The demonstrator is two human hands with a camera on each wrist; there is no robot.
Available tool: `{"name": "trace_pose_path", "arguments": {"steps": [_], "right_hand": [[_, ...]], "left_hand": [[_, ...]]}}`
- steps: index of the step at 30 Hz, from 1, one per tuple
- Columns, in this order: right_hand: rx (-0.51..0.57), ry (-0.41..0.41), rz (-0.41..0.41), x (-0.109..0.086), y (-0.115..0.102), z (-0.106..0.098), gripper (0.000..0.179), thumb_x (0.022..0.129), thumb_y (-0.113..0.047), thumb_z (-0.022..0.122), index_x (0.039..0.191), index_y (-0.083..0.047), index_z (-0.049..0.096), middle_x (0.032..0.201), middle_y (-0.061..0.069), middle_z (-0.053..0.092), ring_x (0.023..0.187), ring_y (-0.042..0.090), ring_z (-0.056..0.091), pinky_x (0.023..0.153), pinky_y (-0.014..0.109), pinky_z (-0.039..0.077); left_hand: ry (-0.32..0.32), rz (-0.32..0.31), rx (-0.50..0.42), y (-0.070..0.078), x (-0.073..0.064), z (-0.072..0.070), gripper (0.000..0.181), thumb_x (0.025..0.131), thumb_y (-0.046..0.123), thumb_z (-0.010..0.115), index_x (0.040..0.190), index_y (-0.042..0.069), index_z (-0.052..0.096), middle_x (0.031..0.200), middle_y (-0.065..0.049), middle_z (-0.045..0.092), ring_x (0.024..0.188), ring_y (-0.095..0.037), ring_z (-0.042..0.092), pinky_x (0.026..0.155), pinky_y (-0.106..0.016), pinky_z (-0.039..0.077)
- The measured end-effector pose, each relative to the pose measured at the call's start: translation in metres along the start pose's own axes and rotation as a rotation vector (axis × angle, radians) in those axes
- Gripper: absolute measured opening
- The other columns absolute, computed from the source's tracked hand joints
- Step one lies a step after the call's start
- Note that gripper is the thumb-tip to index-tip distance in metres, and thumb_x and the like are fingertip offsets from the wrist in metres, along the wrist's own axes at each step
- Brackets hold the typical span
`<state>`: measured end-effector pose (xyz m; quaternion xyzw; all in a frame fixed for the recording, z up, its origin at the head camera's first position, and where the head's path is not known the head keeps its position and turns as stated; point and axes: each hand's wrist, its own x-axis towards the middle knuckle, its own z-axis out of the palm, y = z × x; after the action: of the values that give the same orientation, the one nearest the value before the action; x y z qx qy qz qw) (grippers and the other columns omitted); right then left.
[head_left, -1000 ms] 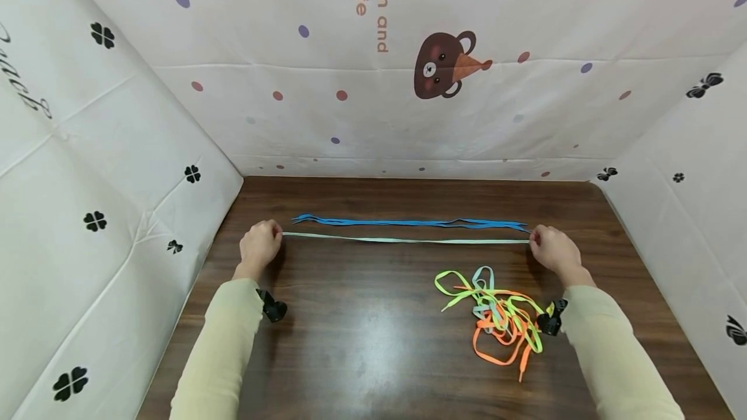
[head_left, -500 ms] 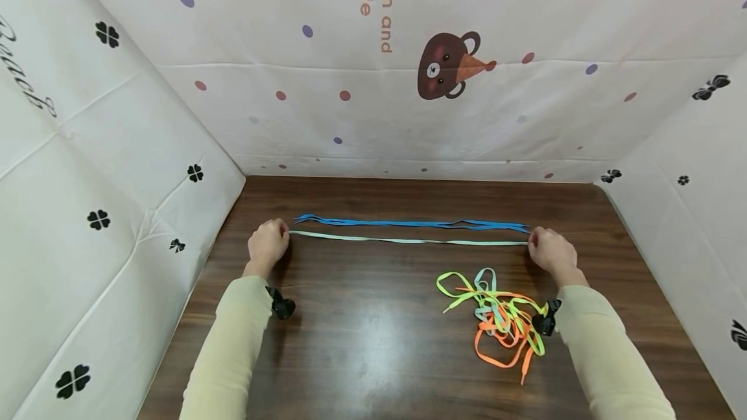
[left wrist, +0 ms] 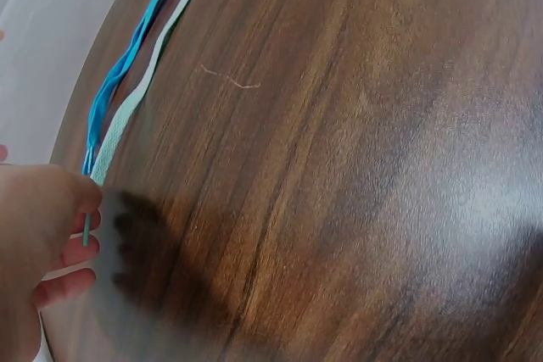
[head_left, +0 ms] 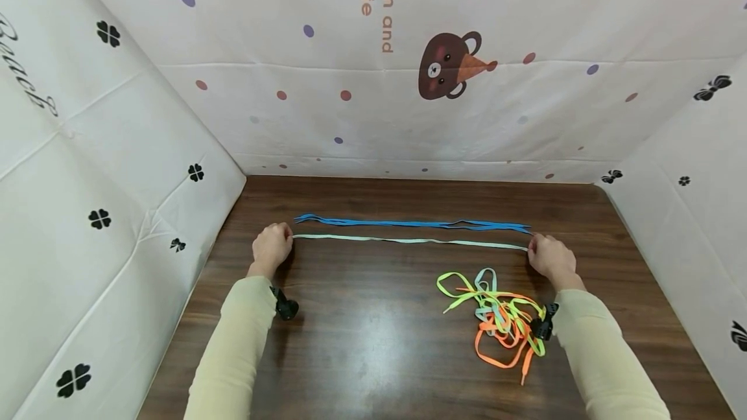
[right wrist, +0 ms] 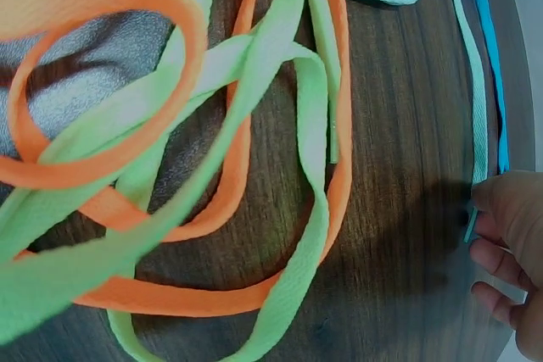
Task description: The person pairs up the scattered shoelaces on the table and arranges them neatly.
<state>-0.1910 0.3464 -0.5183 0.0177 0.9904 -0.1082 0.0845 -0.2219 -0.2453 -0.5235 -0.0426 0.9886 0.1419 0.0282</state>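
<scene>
A pale mint-green shoelace [head_left: 403, 240] stretches across the table between both hands. My left hand [head_left: 272, 246] pinches its left end; in the left wrist view the lace tip [left wrist: 86, 231] pokes out below the thumb. At the other end, my right hand [head_left: 550, 256] pinches the lace, and its tip [right wrist: 470, 225] shows beneath the thumb in the right wrist view. Just behind the mint lace, and roughly parallel to it, lie several blue shoelaces [head_left: 403, 223]. Their right ends come close to the right hand.
A loose tangle of orange [head_left: 496, 361], yellow-green [head_left: 452, 275] and light blue [head_left: 484, 277] laces lies in front of the right hand, by the right wrist camera [head_left: 544, 323]. White printed sheets [head_left: 350, 122] stand along the back and sides of the brown table [head_left: 350, 329].
The left hand has shifted right, closer to the right hand. Both hands have come slightly nearer to the person, and the mint lace has moved a little away from the blue ones.
</scene>
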Motion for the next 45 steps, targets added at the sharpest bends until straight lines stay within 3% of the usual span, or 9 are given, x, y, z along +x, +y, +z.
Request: {"name": "trace_pose_path", "arguments": {"steps": [20, 30, 38, 45], "right_hand": [[-0.004, 0.058, 0.035, -0.009, 0.000, 0.004, 0.014, 0.089, -0.013, 0.051, 0.095, 0.000, 0.051, 0.092, 0.024, 0.047, 0.082, 0.042, 0.050, 0.063, 0.053, 0.041], [0.029, 0.057, 0.003, -0.019, 0.000, 0.004, 0.033, 0.090, -0.016, 0.050, 0.117, 0.003, 0.047, 0.109, 0.030, 0.044, 0.095, 0.049, 0.046, 0.068, 0.058, 0.040], [0.039, 0.165, -0.073, -0.041, -0.005, 0.004, 0.027, 0.087, -0.015, 0.056, 0.109, 0.001, 0.056, 0.100, 0.029, 0.051, 0.083, 0.045, 0.052, 0.058, 0.052, 0.043], [0.041, 0.227, -0.132, -0.055, -0.013, 0.003, 0.023, 0.085, -0.014, 0.060, 0.104, 0.000, 0.059, 0.098, 0.027, 0.054, 0.080, 0.043, 0.054, 0.056, 0.050, 0.043]], "left_hand": [[0.018, 0.009, -0.032, 0.001, -0.006, 0.008, 0.010, 0.086, 0.017, 0.060, 0.092, 0.009, 0.063, 0.096, -0.011, 0.056, 0.090, -0.031, 0.056, 0.069, -0.047, 0.048], [-0.022, 0.068, -0.048, -0.002, -0.018, 0.004, 0.025, 0.086, 0.019, 0.062, 0.108, 0.008, 0.061, 0.111, -0.016, 0.054, 0.101, -0.036, 0.052, 0.078, -0.051, 0.045], [0.022, 0.122, -0.053, -0.003, -0.037, 0.001, 0.029, 0.086, 0.019, 0.064, 0.111, 0.006, 0.061, 0.116, -0.018, 0.055, 0.105, -0.038, 0.051, 0.081, -0.052, 0.045], [0.079, 0.221, -0.041, 0.006, -0.049, 0.000, 0.025, 0.084, 0.017, 0.066, 0.106, 0.005, 0.063, 0.112, -0.019, 0.056, 0.100, -0.036, 0.053, 0.077, -0.049, 0.046]]}}
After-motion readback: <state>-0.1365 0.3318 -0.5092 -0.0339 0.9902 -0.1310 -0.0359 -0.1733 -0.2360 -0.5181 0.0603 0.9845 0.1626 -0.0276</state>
